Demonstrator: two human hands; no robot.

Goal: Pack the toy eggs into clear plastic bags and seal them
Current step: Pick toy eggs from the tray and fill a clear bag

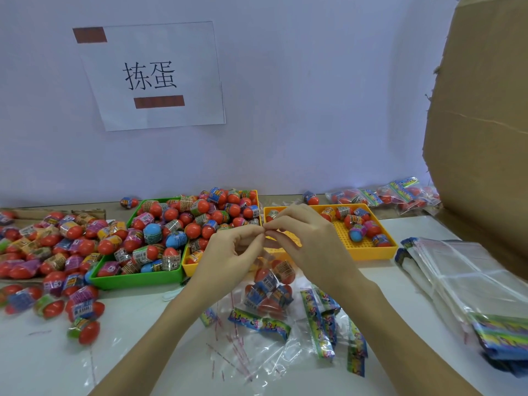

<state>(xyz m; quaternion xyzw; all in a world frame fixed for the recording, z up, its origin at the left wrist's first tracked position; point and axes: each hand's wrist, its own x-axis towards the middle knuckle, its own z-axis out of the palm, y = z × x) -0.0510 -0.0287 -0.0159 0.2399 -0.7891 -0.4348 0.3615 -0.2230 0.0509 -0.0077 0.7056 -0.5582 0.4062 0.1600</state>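
Both hands are up over the middle of the table, fingertips meeting. The left hand (228, 250) and the right hand (305, 238) each have thumb and forefinger closed narrowly in a pinch at the top edge of a clear bag (268, 284), which hangs straight down from the fingers. Inside it, below the fingertips and touching one another, sit several red toy eggs (281, 270) with printed wrappers. The other fingers of both hands are loosely curled.

Behind the hands, a green tray (137, 280) is heaped with eggs, and a yellow tray (368, 251) to its right holds only a few in its far corner. More loose eggs (57, 238) are spread over the table's left side. Just under the hanging bag lie empty bags with bright printed header strips (317, 321), and a thicker stack of empty bags (468, 278) lies at the right edge. Finished packs (380, 195) rest along the wall, beside a cardboard box (483, 124). A paper sign (151, 75) is stuck to the wall.
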